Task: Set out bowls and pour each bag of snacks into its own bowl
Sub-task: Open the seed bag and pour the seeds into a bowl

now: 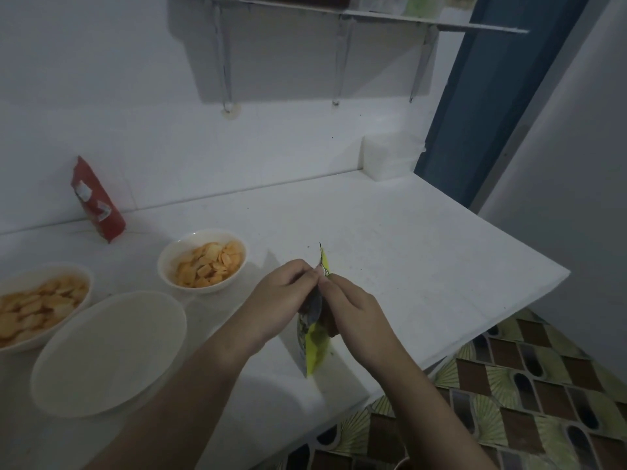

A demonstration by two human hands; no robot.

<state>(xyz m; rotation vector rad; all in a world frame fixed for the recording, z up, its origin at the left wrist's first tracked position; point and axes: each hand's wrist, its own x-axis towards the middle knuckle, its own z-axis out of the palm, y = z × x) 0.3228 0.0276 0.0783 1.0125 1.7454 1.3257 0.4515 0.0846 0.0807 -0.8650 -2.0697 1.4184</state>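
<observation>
We pinch the green bag (314,347) at its top with left hand (283,293) and right hand (349,307), above the counter (407,252), right of the empty bowl (108,354); a hard tear could scatter snacks.

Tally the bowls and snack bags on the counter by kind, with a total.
White bowls holding orange snacks: 2
Empty white bowl: 1
Red snack bag leaning against the wall: 1
Yellow-green snack bag pinched by both hands: 1
Total: 5
</observation>
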